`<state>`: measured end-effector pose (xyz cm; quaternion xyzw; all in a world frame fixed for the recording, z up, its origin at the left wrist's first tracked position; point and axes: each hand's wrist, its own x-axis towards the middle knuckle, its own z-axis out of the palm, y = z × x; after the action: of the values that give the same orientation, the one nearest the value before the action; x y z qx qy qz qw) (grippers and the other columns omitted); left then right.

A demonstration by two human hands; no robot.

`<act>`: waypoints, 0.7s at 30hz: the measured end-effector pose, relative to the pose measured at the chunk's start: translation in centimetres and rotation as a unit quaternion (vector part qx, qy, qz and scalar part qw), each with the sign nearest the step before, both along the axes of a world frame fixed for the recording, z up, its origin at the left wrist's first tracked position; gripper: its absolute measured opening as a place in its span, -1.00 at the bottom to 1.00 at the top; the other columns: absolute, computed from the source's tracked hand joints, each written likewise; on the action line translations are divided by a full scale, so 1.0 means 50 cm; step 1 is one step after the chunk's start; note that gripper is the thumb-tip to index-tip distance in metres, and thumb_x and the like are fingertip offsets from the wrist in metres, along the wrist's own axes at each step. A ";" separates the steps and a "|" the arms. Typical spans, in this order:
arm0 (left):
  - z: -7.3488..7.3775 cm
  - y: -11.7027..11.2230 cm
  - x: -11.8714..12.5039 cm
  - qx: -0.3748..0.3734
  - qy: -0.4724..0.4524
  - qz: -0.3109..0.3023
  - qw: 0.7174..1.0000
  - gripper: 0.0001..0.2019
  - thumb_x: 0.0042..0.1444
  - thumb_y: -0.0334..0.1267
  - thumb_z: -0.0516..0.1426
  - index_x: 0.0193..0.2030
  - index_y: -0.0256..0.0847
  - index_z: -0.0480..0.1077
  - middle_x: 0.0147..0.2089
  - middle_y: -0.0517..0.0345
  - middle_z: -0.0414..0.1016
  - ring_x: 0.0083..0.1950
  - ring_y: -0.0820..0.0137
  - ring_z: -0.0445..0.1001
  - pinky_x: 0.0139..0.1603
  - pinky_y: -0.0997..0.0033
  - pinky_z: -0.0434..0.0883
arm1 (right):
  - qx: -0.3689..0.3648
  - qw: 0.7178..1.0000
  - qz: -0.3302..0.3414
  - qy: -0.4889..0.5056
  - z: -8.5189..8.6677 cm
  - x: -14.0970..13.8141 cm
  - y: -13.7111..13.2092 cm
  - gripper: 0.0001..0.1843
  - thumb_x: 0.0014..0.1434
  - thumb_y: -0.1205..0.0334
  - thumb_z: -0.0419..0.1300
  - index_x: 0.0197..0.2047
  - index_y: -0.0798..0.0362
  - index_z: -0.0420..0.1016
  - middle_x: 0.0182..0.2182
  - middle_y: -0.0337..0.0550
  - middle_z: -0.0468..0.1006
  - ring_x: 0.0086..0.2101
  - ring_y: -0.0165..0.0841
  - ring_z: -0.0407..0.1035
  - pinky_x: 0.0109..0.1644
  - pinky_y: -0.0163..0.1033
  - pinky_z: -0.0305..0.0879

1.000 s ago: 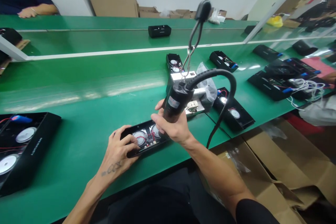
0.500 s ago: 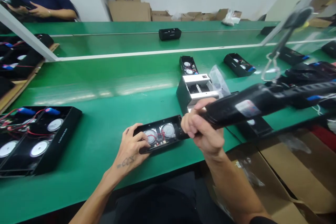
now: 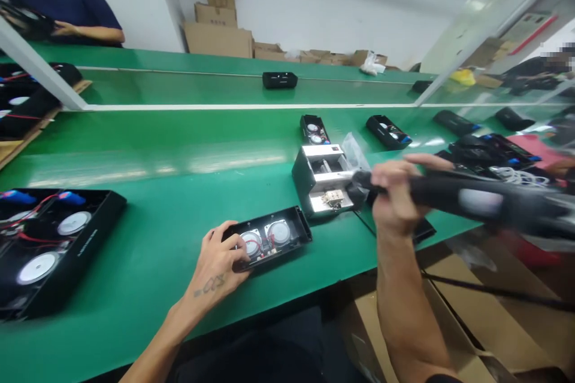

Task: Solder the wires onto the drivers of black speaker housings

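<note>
My left hand (image 3: 221,257) grips the left end of a small open black speaker housing (image 3: 287,233) lying on the green bench (image 3: 171,191); two round silver drivers and red wires show inside it. My right hand (image 3: 395,200) is closed around a black electric screwdriver (image 3: 476,200), held nearly level with its tip pointing left, right of the housing and clear of it. The tool's far end is blurred. Its black cable (image 3: 494,290) trails off to the right.
A black-and-silver box fixture (image 3: 321,182) stands just behind the housing. A large open speaker housing (image 3: 49,245) sits at the left. More housings lie on the belt (image 3: 278,79) and at the right (image 3: 389,130). Another person in dark blue (image 3: 67,6) sits far left. Cardboard boxes (image 3: 485,323) lie below right.
My right hand has lifted the screwdriver off the small housing and swung it from upright to nearly level, moving right. My left hand keeps its grip on the housing.
</note>
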<state>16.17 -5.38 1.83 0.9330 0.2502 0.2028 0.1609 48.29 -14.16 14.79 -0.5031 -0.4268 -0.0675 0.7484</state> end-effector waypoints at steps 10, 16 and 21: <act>0.017 -0.009 0.005 -0.034 -0.004 0.007 0.999 -0.86 -0.03 -0.41 0.39 -0.39 -0.05 0.60 -0.16 0.15 0.62 0.37 -0.11 0.32 0.26 -0.30 0.28 | -0.028 0.909 0.366 0.196 -0.090 -0.291 -0.006 -0.78 0.30 0.17 0.27 -0.07 -0.16 0.29 -0.65 -0.54 0.20 -0.73 -0.48 0.09 -0.57 -0.29 0.13; 0.027 -0.009 0.005 -0.066 -0.008 0.006 0.998 -0.87 -0.01 -0.41 0.39 -0.40 -0.08 0.60 -0.17 0.13 0.61 0.39 -0.10 0.30 0.28 -0.31 0.27 | -0.059 0.892 0.409 0.182 -0.142 -0.305 0.014 -0.74 0.34 0.28 0.27 0.01 -0.14 0.32 -0.59 -0.49 0.34 -0.63 -0.46 0.25 -0.47 -0.27 0.25; 0.023 -0.006 0.006 -0.069 -0.014 0.007 0.997 -0.88 -0.01 -0.40 0.38 -0.41 -0.08 0.59 -0.16 0.14 0.61 0.39 -0.10 0.29 0.30 -0.32 0.25 | -0.053 0.891 0.414 0.179 -0.157 -0.314 0.016 -0.74 0.34 0.27 0.27 0.02 -0.13 0.31 -0.59 -0.48 0.35 -0.64 -0.45 0.25 -0.48 -0.26 0.25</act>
<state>16.45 -5.70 2.98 0.9148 0.2680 0.1990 0.2273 32.58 -13.37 6.95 -0.3236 -0.4579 0.3627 0.7443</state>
